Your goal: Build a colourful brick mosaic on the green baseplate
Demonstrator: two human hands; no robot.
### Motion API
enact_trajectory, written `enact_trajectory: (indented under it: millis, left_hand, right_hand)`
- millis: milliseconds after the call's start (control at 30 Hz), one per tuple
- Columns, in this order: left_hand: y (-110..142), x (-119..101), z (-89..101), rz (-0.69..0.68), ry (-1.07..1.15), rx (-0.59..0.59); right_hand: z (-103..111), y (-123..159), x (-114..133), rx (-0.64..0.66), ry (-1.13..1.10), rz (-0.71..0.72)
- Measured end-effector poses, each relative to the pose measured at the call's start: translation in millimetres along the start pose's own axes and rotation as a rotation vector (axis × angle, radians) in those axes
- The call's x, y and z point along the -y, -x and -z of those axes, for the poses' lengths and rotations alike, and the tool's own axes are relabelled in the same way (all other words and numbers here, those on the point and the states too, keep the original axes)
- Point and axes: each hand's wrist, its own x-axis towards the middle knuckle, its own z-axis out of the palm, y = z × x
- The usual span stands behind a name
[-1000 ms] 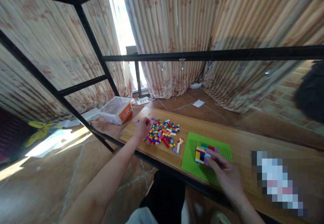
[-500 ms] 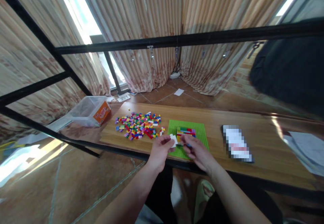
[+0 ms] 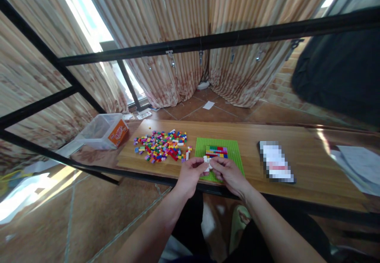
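White toy bricks are pinched between my two hands, over the near left part of a green baseplate. My left hand is closed on them from the left. From the right, the fingertips of my right hand press on the same white pieces; whether it holds a separate brick is hard to make out. Just beyond my fingers, a low block of stacked coloured bricks stands on the baseplate. Left of the plate lies a spread pile of loose coloured bricks.
A phone with a blurred screen lies right of the baseplate on the wooden table. Papers are at the right end. A clear plastic bin stands beyond the left end. A black metal bar crosses above the table.
My right hand has moved left, and its fingertips now meet the white bricks in my left hand. The camera view has shifted slightly.
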Motion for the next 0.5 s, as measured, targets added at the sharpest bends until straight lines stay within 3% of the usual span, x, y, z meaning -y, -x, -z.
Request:
enact_trajectory:
  millis: [233,500]
  left_hand:
    - [-4.4,-2.4,19.0,0.011,-0.004,-0.102]
    - [8.0,-4.1,40.0,-0.006,-0.059,-0.071]
  right_hand:
    - [3.4,-1.7,-0.4,-0.022,-0.044,-0.009]
    - [-0.5,1.8,2.0,-0.022,-0.063,-0.017]
